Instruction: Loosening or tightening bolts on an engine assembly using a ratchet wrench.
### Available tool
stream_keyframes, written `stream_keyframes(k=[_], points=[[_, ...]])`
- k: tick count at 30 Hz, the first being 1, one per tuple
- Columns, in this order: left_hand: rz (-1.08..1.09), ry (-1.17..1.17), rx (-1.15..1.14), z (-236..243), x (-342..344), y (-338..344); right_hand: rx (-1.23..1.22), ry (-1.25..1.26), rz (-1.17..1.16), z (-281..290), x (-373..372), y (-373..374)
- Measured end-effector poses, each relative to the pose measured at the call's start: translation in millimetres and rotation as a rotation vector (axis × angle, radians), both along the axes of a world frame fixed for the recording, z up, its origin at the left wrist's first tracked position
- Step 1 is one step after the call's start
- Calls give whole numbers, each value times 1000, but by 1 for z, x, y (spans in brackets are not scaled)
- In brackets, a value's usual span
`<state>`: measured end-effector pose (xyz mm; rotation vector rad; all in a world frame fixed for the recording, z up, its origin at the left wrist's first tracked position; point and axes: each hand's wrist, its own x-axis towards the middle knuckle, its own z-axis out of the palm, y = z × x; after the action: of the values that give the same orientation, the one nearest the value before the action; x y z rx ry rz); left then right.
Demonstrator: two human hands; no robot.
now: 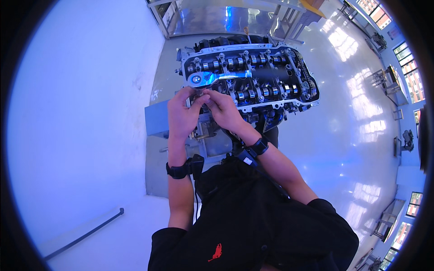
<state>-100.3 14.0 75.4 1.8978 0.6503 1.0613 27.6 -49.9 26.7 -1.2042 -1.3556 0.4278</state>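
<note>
A shiny ratchet wrench (pixel 198 79) lies horizontally in view over an engine (pixel 296 72), whose exposed top shows two camshafts and a chain at the right end. My left hand (pixel 183 115) is closed at the wrench's head, fingertips just below it. My right hand (pixel 226 113) meets it there, thumb and fingers pinched together on a small piece under the head, mostly hidden by the fingers. The wrench handle points right across the camshaft area. Both wrists wear black straps with small devices.
The engine sits on a metal stand (pixel 208 144) beside a grey box (pixel 156 119). A white wall (pixel 81 99) is close on the left. A metal bench (pixel 208 20) stands behind. Benches with machinery (pixel 384 79) line the windows at right, across a glossy floor (pixel 334 135).
</note>
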Motion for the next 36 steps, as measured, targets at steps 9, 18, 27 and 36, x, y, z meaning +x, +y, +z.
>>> stream_keyframes(k=[9,18,27,36], points=[[122,40,109,7,8,0,-41,47,112,6,5,-8],[105,67,-38,0,2,-9,-117,-17,-51,-2,-12,-3],[-196,-52,-30,-1,-2,-12,-72,34,-92,-18,-16,-8],[-138,20,57,2,14,1,-74,80,-138,-4,6,-9]])
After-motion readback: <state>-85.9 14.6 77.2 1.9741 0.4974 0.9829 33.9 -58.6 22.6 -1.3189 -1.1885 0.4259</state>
